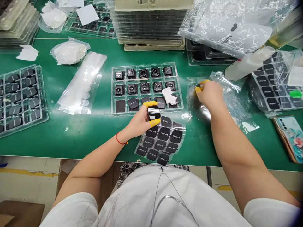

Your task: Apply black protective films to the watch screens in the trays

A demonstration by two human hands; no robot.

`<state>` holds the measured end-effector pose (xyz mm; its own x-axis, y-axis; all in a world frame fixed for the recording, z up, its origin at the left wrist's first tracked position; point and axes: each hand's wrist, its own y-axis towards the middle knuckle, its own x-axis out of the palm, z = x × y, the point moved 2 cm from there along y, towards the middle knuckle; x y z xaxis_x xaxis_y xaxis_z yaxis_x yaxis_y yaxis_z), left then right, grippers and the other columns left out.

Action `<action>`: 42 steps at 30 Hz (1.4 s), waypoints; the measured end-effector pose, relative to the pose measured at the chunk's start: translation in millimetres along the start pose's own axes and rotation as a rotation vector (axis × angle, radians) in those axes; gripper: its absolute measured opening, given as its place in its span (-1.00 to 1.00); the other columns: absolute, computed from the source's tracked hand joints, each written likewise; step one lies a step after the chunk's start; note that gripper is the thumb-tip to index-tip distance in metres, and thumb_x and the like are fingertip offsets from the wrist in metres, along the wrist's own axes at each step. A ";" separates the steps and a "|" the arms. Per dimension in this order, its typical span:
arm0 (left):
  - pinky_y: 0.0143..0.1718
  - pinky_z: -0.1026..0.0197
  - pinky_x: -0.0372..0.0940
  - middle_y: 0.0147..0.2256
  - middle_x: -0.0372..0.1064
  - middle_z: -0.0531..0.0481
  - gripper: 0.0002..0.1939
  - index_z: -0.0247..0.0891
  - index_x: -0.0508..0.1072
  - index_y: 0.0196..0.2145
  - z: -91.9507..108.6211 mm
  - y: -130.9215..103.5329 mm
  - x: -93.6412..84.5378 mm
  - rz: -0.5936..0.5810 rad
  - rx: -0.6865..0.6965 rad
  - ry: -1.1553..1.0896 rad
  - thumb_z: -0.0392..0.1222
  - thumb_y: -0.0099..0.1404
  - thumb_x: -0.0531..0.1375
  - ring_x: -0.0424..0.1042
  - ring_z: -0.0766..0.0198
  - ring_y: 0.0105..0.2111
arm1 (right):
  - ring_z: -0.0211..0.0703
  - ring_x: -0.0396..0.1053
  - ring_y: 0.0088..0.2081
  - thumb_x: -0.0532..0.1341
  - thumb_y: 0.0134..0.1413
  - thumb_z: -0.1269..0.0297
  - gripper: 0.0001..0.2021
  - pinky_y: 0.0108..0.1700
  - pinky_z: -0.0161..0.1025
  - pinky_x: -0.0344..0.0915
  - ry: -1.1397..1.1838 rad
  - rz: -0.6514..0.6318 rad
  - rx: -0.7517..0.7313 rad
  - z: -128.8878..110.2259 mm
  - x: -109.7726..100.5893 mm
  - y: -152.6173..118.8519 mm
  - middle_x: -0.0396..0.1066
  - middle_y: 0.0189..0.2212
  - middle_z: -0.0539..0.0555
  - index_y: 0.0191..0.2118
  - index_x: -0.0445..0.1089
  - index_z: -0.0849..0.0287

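Observation:
My left hand (138, 121), with yellow finger cots on, grips a black square smartwatch body (154, 113) by its edges, its glossy face up. Just behind it lies a clear compartment tray (148, 80) with rows of watch bodies, black printed stickers in the front row and a crumpled white tissue (169, 96). Beneath that hand a sheet of black rounded-square stickers (160, 145) spreads toward the table edge. To the right, my right hand (210, 93) is closed over clear plastic bags (227, 97); its yellow-covered fingertips pinch together, and what they hold is unclear.
A second tray of black pieces (17, 99) is at left, near a bag of round clear stickers (81, 85) and bagged white tissues (69, 53). Stacked trays (151, 23) rise at the back. A translucent bottle (248, 64) and a phone (290, 135) are right.

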<state>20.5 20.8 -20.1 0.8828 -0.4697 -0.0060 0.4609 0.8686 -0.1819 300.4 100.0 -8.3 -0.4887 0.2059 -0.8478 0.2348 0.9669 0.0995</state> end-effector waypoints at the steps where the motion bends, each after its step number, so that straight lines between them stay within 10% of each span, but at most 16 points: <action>1: -0.20 0.21 0.42 -0.18 0.29 -0.01 -0.46 -0.15 0.18 0.08 0.6 -0.1 0.1 0.007 0.005 -0.015 -0.21 0.19 0.29 0.42 0.31 -0.26 | 0.26 0.27 -0.05 0.23 0.02 0.48 -0.79 0.04 0.27 0.09 -0.043 0.009 -0.029 -0.1 4.2 3.2 0.36 -0.26 0.41 -0.18 0.46 0.40; 8: -0.20 0.21 0.41 -0.17 0.33 -0.02 -0.42 -0.13 0.20 0.07 1.8 0.6 0.2 0.031 0.012 -0.065 -0.16 0.15 0.34 0.44 0.30 -0.26 | 0.03 0.33 -0.20 0.16 0.13 0.33 -0.78 -0.11 0.01 0.27 -0.036 -0.199 -0.434 -59.8 47.3 -34.2 0.44 -0.26 0.19 -0.14 0.48 0.20; 15: -0.22 0.26 0.38 -0.16 0.39 -0.03 -0.43 -0.17 0.27 0.07 0.1 -0.8 0.2 -0.042 0.087 0.067 -0.19 0.12 0.34 0.43 0.28 -0.24 | -0.04 0.31 -0.16 0.10 0.26 0.18 -0.77 0.02 0.03 0.14 0.131 -0.311 -0.845 -90.2 22.9 -90.3 0.45 -0.27 0.08 -0.25 0.53 -0.04; 24: -0.28 0.31 0.35 -0.13 0.40 -0.04 -0.43 -0.19 0.28 0.09 -0.4 -3.8 0.9 -0.094 0.123 0.074 -0.18 0.14 0.33 0.40 0.34 -0.29 | -0.07 0.25 -0.21 0.08 0.27 0.25 -0.76 -0.03 0.01 0.13 0.107 -0.180 -1.029 -92.0 24.8 -107.2 0.44 -0.34 0.05 -0.24 0.52 -0.05; 33: -0.16 0.19 0.41 -0.08 0.39 -0.05 -0.41 -0.11 0.27 0.10 8.1 -7.0 0.1 0.029 0.090 0.048 -0.08 0.16 0.35 0.47 0.22 -0.19 | 0.12 0.31 -0.02 0.10 0.26 0.09 -0.69 0.04 0.14 0.21 0.141 -0.080 -0.499 -72.7 23.5 -71.8 0.45 -0.10 0.18 -0.01 0.47 0.04; 39: 0.05 0.01 0.38 0.09 0.30 -0.13 -0.44 -0.11 0.20 0.13 14.6 -12.3 -8.9 0.140 0.266 0.088 -0.04 0.25 0.28 0.40 0.01 0.11 | -0.02 0.44 -0.16 0.25 0.10 0.01 -0.65 -0.14 -0.04 0.40 0.387 -0.758 -0.303 -56.2 11.7 -72.4 0.51 -0.14 0.09 -0.04 0.50 0.03; 42: 0.08 -0.01 0.37 0.14 0.25 -0.12 -0.48 -0.10 0.19 0.11 14.5 -12.4 -9.4 0.135 0.315 0.053 -0.05 0.26 0.27 0.36 -0.01 0.16 | -0.11 0.44 -0.29 0.28 0.08 0.02 -0.67 -0.25 -0.12 0.39 0.511 -0.760 -0.230 -54.3 6.8 -71.3 0.53 -0.22 0.08 -0.08 0.52 0.04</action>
<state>7.9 16.7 -3.5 0.9357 -0.3474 -0.0620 0.3528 0.9258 0.1360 234.7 40.6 7.1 -0.7646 -0.5039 -0.4019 -0.4431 0.8637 -0.2399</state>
